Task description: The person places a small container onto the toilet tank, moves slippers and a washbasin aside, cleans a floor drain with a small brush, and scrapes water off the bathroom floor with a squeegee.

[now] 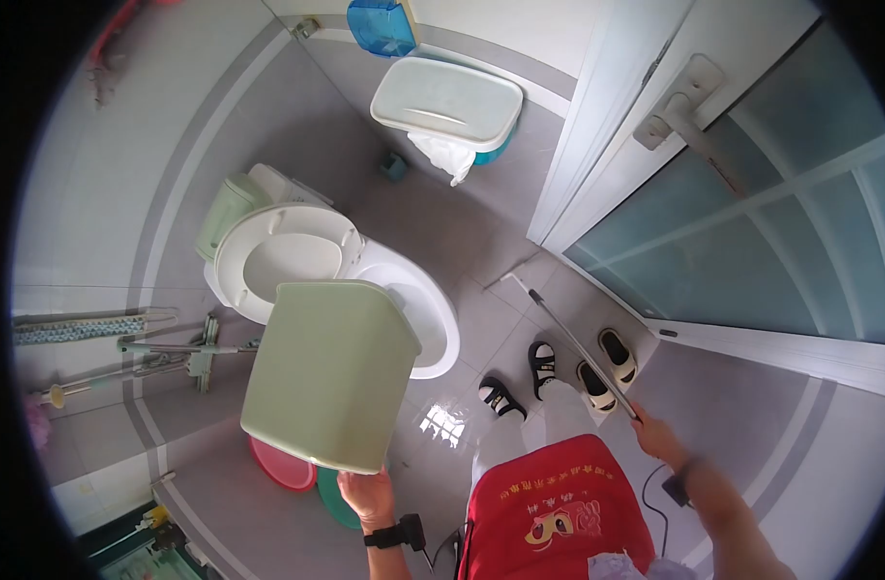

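My left hand (365, 498) grips the lower edge of a pale green plastic bin (331, 372), which is held up tilted in front of the toilet. The bin hides part of the toilet bowl, and its inside is out of sight. In my right hand (658, 435) is the upper end of a long-handled floor squeegee (573, 340). Its thin wide head rests on the tiles between the toilet and the door. Fingers of both hands are wrapped round what they hold.
The white toilet (435, 319) stands with its lid raised. Behind it is a lidded bin (447, 101) with a white bag hanging out. A glass-panelled door (752, 213) is at right, beige slippers (617, 356) near it. Red (286, 468) and green basins (338, 498) sit at lower left; mops (201, 356) hang left.
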A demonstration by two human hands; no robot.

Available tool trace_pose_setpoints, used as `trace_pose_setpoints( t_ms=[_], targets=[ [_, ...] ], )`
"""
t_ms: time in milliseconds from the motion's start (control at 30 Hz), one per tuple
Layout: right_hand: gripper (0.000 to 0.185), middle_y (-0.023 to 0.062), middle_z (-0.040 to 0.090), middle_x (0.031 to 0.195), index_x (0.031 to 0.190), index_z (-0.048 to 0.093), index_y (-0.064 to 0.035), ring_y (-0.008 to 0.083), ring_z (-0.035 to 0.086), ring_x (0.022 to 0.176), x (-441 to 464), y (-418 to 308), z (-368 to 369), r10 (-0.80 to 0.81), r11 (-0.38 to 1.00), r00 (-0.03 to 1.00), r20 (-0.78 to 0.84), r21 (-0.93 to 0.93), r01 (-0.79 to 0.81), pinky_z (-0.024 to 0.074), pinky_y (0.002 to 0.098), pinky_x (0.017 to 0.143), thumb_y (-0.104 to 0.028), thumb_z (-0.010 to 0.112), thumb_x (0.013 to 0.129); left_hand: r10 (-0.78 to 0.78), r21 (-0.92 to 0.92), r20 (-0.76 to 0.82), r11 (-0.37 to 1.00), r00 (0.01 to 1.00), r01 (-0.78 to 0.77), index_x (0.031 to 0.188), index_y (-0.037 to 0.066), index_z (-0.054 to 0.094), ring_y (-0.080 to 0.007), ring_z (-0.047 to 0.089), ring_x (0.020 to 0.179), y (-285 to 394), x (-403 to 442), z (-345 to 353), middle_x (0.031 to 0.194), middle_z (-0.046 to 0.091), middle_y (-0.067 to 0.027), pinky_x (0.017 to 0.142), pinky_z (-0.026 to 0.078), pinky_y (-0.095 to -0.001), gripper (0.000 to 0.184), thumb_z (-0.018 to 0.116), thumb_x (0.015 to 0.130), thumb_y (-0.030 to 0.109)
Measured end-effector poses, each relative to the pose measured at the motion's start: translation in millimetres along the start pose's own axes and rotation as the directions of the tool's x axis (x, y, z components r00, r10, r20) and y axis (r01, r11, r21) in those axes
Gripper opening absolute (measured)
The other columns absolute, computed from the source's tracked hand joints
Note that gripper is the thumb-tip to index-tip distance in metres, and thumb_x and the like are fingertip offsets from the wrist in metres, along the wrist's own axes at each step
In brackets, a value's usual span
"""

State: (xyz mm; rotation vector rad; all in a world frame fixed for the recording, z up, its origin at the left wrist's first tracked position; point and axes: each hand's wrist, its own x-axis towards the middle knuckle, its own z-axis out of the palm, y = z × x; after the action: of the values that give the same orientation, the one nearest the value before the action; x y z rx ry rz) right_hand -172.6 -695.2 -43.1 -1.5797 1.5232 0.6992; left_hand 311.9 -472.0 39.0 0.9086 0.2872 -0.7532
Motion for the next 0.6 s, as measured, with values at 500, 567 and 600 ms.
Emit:
trace_pose_setpoints(
  t_ms=[500,567,600],
  targets=[
    [0.044,0.0233,0.065,0.087,0.136,0.044,-0.0211,0.0446,0.061,0.079,-130,12,-13,0.045,0.983,0.995,-0.087,0.179,-0.029,0.0487,0.0525,0.072,-0.034,0.045,0.093,-0.097,0.087,0.1,0.992,0.99,0.088,0.125,0.011,0.052,-0.0202,0.058,0.107,-11,7,-13,0.12,0.059,-0.0027,0.085,0.052,-0.0374,0.04,0.053,0.093,0.035],
    [0.043,0.0237,0.064,0.083,0.135,0.044,-0.022,0.0447,0.061,0.077,-97,-18,-17,-0.045,0.993,0.985,-0.165,0.104,0.063,0.048,0.053,0.069,-0.032,0.046,0.093,-0.131,0.103,0.09,0.987,0.987,0.121,0.125,0.011,0.053,-0.0195,0.057,0.108,-19,14,-13,0.121,0.058,-0.0019,0.087,0.051,-0.0373,0.039,0.052,0.094,0.034],
    [0.043,0.0237,0.064,0.082,0.136,0.043,-0.0233,0.0449,0.061,0.076,-79,-36,-19,-0.075,0.994,0.982,-0.172,0.069,0.088,0.0477,0.0532,0.068,-0.032,0.046,0.094,-0.148,0.102,0.082,0.985,0.986,0.139,0.125,0.011,0.053,-0.0192,0.056,0.108,-24,18,-8,0.121,0.058,-0.0016,0.087,0.05,-0.0372,0.038,0.051,0.094,0.034]
  ],
)
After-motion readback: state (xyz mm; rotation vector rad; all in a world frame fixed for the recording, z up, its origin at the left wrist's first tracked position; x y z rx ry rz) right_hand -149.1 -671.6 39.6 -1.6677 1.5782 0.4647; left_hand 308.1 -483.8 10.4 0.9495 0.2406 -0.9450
